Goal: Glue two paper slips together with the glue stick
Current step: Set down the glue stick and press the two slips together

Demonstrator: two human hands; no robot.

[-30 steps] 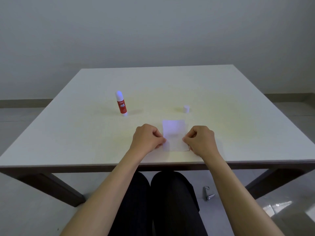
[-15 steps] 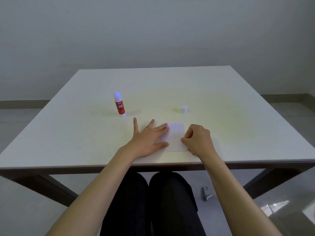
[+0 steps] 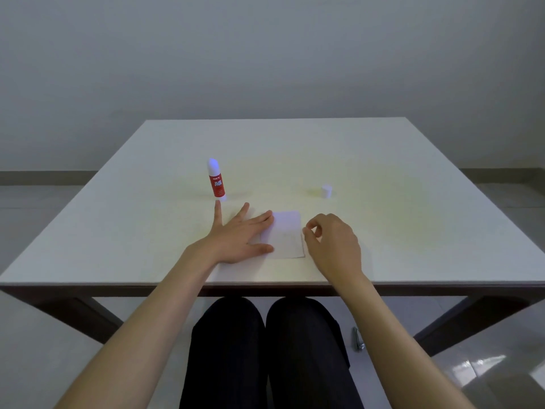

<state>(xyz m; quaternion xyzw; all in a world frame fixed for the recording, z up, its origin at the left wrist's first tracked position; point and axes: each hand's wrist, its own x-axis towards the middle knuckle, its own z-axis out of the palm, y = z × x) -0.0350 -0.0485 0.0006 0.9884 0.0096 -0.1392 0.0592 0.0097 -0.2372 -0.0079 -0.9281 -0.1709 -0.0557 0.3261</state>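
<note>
Pressing flat, left hand (image 3: 236, 237) has its grip spread on the slips (image 3: 284, 236) near the desk (image 3: 413, 231) edge; right hand (image 3: 333, 243) beside them, fingers curled, pinching nothing. Farther: glue stick (image 3: 216, 180) upright, uncapped, cap (image 3: 326, 191) right. Risk: sliding palm skews slips before glue sets.

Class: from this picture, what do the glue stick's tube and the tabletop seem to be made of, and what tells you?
Glue stick: probably plastic, smooth; red printed label on a white tube, slight sheen. Tabletop: pale matte surface, perhaps laminate over board; a dark edge band shows along the front. Neither is certain from looks alone.
</note>
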